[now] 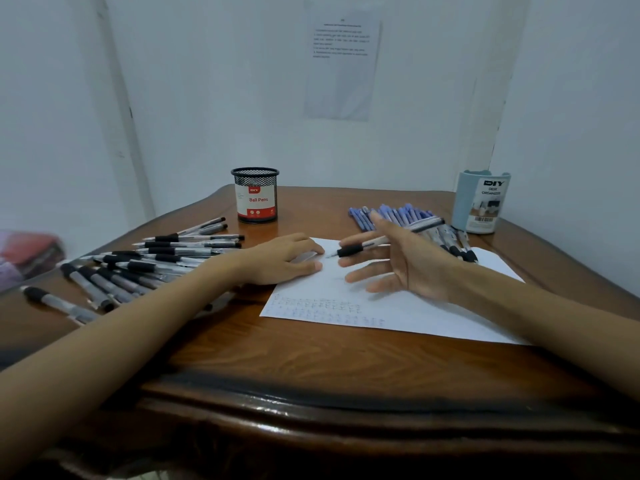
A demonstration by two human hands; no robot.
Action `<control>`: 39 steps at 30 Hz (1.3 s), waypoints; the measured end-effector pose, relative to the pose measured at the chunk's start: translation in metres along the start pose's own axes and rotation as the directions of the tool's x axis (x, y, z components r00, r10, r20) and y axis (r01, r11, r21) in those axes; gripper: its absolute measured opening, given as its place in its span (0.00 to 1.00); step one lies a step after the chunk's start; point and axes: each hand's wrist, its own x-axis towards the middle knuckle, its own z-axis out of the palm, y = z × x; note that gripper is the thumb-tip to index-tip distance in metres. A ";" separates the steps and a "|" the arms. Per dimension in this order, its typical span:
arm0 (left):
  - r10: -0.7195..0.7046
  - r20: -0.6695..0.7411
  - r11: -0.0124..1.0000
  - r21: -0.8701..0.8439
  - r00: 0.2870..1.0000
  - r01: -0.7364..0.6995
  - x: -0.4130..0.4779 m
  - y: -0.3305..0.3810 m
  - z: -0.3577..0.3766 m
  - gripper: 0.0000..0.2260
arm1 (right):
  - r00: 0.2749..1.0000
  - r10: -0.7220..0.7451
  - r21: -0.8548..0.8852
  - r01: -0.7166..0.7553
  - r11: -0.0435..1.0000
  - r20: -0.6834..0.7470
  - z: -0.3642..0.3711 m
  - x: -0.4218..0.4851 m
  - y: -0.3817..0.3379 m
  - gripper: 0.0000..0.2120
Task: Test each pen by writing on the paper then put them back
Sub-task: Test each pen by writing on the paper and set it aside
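1. White walls cornered the wooden table (311,358), where the paper (415,313) lay between a spread of black-grip pens (156,258) and a row of blue pens (398,213).
2. The left hand (280,259) lay open and flat on the paper's far corner. Lifting it could let the sheet skid under a stroke.
3. The right hand (408,268) pinched one black-grip pen (349,251) loosely between thumb and forefinger, its tip just above the paper, the other fingers splayed. So slack a hold risked a drop, and the pen could roll in among the others.

Paper (391,306) lies mid-table (311,362) — pens (138,261) left, holder (255,195) behind.
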 end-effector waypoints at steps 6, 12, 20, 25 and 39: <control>0.005 -0.019 1.000 -0.002 1.000 -0.005 0.001 -0.003 0.001 0.19 | 0.975 -0.214 -0.350 0.180 0.919 -0.062 0.016 -0.006 0.009 0.20; -0.008 -0.013 1.000 0.004 1.000 0.008 0.002 -0.002 0.001 0.19 | 0.962 -0.270 -0.395 0.239 0.887 -0.025 0.016 -0.005 0.012 0.20; -0.009 -0.014 1.000 -0.005 1.000 0.009 0.002 -0.003 0.002 0.19 | 0.963 -0.269 -0.406 0.241 0.881 -0.012 0.015 -0.002 0.014 0.20; -0.013 0.000 1.000 0.005 1.000 0.013 0.003 -0.003 0.002 0.19 | 0.967 -0.254 -0.398 0.227 0.889 -0.016 0.013 -0.003 0.015 0.20; -0.003 -0.005 1.000 0.007 1.000 0.003 0.003 -0.004 0.002 0.19 | 0.959 -0.274 -0.405 0.223 0.887 -0.071 0.013 -0.001 0.015 0.20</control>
